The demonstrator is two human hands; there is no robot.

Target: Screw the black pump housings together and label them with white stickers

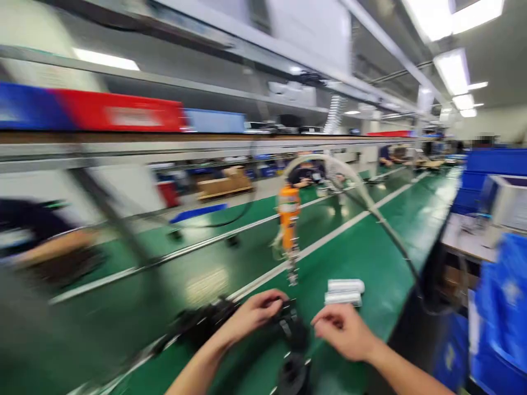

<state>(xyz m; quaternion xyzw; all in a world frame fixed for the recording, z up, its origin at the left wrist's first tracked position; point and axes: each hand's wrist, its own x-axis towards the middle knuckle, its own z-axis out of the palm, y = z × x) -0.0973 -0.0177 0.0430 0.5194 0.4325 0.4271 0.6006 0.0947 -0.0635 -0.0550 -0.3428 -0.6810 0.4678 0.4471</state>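
Observation:
The picture is smeared by motion. My left hand (257,314) curls its fingers over a black part (290,326) on the green bench (362,258). My right hand (343,329) hovers just right of that part, fingers bent together in a pinch; whether anything is in them I cannot make out. More black pieces (197,323) lie to the left of my left hand, and a round black piece (294,376) sits below it. Two white cylinders (345,292) lie side by side just beyond my right hand.
An orange powered screwdriver (289,227) hangs over the bench on a hose. Blue bins (500,312) stand along the right edge. Another person's arm (45,247) rests on the far side at left. Shelving rails run overhead.

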